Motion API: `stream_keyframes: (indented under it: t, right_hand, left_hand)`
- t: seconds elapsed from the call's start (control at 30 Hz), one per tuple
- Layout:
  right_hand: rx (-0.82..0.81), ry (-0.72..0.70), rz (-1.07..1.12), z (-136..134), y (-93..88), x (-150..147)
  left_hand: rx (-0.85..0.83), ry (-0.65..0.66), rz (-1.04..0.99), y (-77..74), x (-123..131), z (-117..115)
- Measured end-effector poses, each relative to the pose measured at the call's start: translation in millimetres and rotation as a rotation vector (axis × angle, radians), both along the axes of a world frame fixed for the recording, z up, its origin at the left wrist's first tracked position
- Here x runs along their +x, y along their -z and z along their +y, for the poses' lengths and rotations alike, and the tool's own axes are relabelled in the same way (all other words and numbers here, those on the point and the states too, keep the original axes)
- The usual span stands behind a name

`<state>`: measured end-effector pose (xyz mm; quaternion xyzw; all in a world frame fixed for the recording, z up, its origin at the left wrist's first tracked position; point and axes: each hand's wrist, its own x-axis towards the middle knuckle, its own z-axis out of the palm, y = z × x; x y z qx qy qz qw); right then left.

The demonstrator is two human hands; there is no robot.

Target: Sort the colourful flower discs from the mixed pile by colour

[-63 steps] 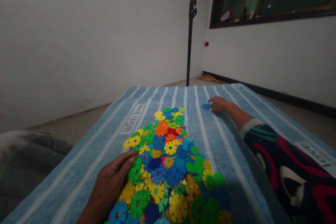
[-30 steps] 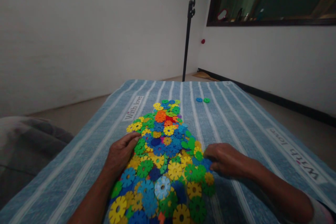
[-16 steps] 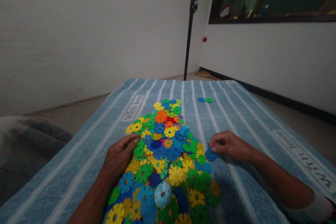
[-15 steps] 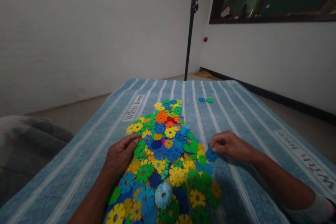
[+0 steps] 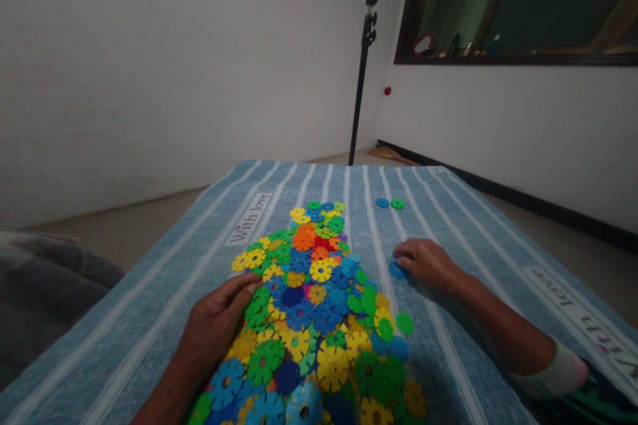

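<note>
A long heap of plastic snowflake discs (image 5: 321,329) in yellow, green, blue, orange and red lies down the middle of the cloth. Along the heap's left edge rests my left hand (image 5: 219,315), its fingers stretched out and touching the discs, with nothing gripped. My right hand (image 5: 426,260) is closed, fingertips pinching a blue snowflake disc (image 5: 397,270) low over the cloth, just right of the heap. The fingers cover part of that disc. Below it, a green disc (image 5: 405,323) lies at the heap's right edge.
A blue disc (image 5: 382,203) and a green disc (image 5: 397,204) lie side by side farther back. A striped blue cloth (image 5: 498,265) covers the table. Behind it stands a lamp on a black pole (image 5: 359,86). Grey fabric (image 5: 50,299) shows at the left.
My right hand has drawn the blue disc up and away from the heap's right edge. A green disc now lies out at that edge. The view has tilted up a little; my left hand stays by the heap.
</note>
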<state>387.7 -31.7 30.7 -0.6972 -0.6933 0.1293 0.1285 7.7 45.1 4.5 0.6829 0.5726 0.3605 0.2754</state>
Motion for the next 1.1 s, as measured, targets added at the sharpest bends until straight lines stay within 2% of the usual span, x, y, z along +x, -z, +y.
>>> stream_keyframes:
  t: [0.17, 0.3, 0.4, 0.53, 0.63, 0.73, 0.93, 1.1]
  right_hand:
    - [-0.061, -0.164, -0.214, -9.5, -4.5, -11.5]
    - [-0.077, -0.198, -0.239, -6.5, -4.9, -13.1]
    - [0.02, -0.173, -0.17, 17.3, -6.2, 2.3]
    - [0.173, -0.056, -0.197, 73.9, -11.7, 35.4]
    - [0.189, 0.002, -0.236, 116.5, -13.0, 54.3]
    - [0.152, 0.038, -0.257, 146.2, -7.4, 63.3]
    - [0.118, 0.038, -0.246, 169.0, 8.1, 67.9]
    - [0.135, 0.043, -0.212, 165.0, 5.1, 70.3]
  left_hand:
    - [-0.019, -0.026, 0.005, -0.9, 0.0, 0.4]
    - [-0.019, -0.025, -0.006, -1.6, 1.0, -0.3]
    - [-0.013, -0.018, -0.011, -0.7, 1.2, -0.8]
    - [-0.012, -0.026, -0.01, 0.2, -0.5, -1.0]
    - [-0.002, -0.021, 0.011, 1.1, -2.5, -0.5]
    - [0.007, -0.032, 0.032, 2.3, -3.8, -0.7]
    - [-0.013, -0.037, 0.047, 0.8, -2.4, -2.7]
    - [-0.019, -0.049, 0.012, -0.7, 0.2, -3.1]
